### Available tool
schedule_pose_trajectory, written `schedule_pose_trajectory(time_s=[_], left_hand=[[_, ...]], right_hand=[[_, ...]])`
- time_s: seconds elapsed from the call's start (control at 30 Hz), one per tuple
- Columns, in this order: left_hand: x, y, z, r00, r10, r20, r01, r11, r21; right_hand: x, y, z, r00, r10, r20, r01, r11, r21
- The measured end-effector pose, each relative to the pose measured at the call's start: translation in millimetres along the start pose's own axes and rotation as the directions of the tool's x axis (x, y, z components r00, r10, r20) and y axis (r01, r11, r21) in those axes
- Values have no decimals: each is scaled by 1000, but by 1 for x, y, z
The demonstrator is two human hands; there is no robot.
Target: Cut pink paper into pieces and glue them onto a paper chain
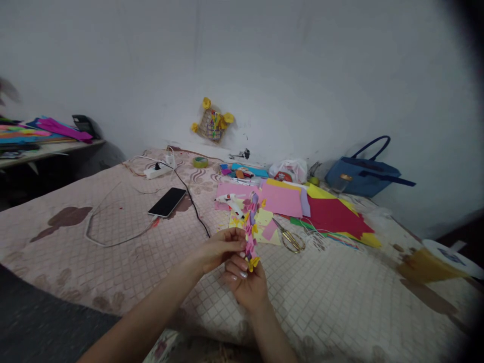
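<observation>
My left hand (224, 248) pinches the side of an upright paper-flower stick (250, 237) with pink, purple and yellow petals. Its lower end rests in my right hand (247, 285), whose fingers curl around it from below. The stick's core is hidden by the petals. Just behind it a white glue gun (233, 204) lies on pink and pale yellow paper. Gold-handled scissors (293, 241) lie to the right of the stick, partly on the pale yellow sheet.
A phone (167, 201) with a cable lies left, near a white power strip (159, 170). Coloured paper sheets (333, 214) and white string (315, 237) lie right. Behind stand a blue bag (365, 176) and green tape (200, 162). A yellow tape roll or tub (427, 267) sits far right.
</observation>
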State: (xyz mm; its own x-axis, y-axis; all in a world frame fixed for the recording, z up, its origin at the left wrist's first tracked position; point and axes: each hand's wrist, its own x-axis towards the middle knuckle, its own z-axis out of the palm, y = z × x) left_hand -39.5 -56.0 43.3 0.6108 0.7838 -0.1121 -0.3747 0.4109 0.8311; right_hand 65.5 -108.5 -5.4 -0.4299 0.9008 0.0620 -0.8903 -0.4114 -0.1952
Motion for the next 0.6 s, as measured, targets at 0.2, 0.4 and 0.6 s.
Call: schedule_pose_trajectory(time_s=[0.2,0.4,0.6], left_hand=[[-2,1,6,999,35,-21,-34,998,54],[-8,7,8,998,54,-40,-47,987,156],[-2,27,1,888,431,-162,-334,845,419]], right_hand=[[0,0,-3,999,11,44,-12,1000,9],[2,-1,-1,999,28,-32,-35,971,-235],[-4,-20,-10,979,-146,-141,59,870,-490]])
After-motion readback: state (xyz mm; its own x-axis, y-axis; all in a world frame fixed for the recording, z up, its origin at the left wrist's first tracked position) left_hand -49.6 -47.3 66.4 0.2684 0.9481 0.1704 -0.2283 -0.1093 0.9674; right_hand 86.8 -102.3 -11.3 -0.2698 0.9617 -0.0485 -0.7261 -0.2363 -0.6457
